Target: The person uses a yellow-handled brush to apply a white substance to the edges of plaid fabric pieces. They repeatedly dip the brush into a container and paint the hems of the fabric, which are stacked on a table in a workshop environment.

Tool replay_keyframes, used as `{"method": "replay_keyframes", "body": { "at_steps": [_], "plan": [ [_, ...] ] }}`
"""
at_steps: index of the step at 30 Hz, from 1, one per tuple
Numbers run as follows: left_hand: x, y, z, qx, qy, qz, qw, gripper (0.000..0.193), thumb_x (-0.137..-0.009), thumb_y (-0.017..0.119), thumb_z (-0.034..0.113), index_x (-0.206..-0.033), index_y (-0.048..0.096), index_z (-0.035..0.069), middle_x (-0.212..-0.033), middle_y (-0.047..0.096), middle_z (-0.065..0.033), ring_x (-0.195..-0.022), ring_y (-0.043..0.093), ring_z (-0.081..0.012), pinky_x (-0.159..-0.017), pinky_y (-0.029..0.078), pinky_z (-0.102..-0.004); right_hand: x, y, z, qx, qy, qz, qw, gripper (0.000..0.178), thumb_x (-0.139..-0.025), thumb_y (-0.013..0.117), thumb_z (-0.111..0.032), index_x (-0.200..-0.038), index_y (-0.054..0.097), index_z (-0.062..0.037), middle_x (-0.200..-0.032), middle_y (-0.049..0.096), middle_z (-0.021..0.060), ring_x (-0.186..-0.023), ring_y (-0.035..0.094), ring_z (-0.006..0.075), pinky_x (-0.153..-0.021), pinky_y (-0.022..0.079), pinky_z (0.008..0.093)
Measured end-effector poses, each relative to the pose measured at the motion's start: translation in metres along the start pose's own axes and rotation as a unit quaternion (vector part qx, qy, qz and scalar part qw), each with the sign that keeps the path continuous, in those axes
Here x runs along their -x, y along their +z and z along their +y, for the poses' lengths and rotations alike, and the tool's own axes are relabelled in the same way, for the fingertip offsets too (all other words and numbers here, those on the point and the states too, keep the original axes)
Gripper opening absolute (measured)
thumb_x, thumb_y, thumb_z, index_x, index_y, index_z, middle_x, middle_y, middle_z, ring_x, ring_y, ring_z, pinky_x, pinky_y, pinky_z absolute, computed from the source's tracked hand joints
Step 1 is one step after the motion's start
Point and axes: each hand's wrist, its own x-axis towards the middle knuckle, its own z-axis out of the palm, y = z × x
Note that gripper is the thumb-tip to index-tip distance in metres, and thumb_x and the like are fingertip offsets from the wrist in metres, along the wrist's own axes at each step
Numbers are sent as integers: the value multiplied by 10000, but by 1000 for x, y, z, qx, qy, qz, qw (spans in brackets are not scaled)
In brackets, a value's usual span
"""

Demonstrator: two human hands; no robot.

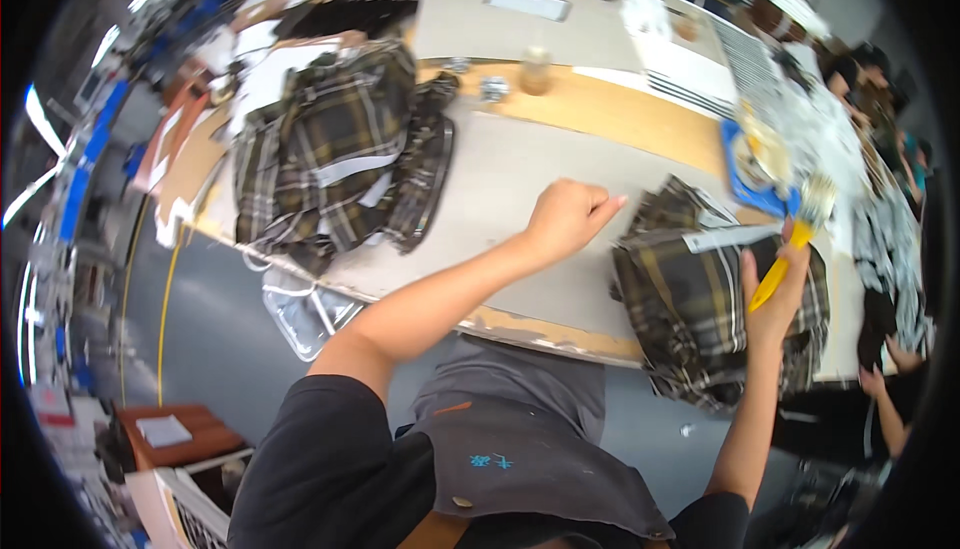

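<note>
My right hand [778, 289] grips the yellow handle of a brush [782, 267], whose pale bristles point up and away from me. Under that hand lies a stack of dark plaid fabric pieces [690, 299] with a pale strip on top, overhanging the table's near edge. My left hand [568, 221] hovers over the bare grey board [500, 174] left of that stack. Its fingers are curled in, the thumb stretched out to the right, and I see nothing held in it. A second, larger heap of plaid pieces [345, 149] sits on the left of the table.
A blue tray [742, 174] holding a pale bowl stands beyond the right stack. Farther back are a jar of brownish liquid [535, 73], small silvery lumps [493, 88] and a tablet-like panel [528, 5]. A person's hands show at the far edge; other people stand at right.
</note>
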Motion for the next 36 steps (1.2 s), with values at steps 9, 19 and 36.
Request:
{"method": "replay_keyframes", "body": {
  "at_steps": [9,19,36],
  "plan": [
    [16,-172,-99,-419,19,187,888,383,-710,563,-48,-1089,530,-1,-1002,579,-169,-917,507,-353,-826,390,-437,78,78,55,-123,67,45,989,493,-714,720,-23,-1054,368,-86,-1389,368,205,-1275,374,318,-1044,283,405],
    [-22,-225,-151,-460,-110,84,877,192,-696,727,194,-780,619,59,-935,571,-88,-946,512,-292,-828,375,-420,-3,20,-28,-189,56,140,970,333,-876,513,55,-1068,284,-91,-1344,340,284,-1183,462,361,-907,462,446],
    [87,-177,56,235,-35,311,920,273,-803,625,-89,-794,415,86,-780,476,29,-698,421,-38,-671,359,-180,-29,104,-183,-555,144,106,812,657,-683,779,-19,-1077,269,-146,-1340,377,168,-794,378,86,-699,362,199]
  ]
}}
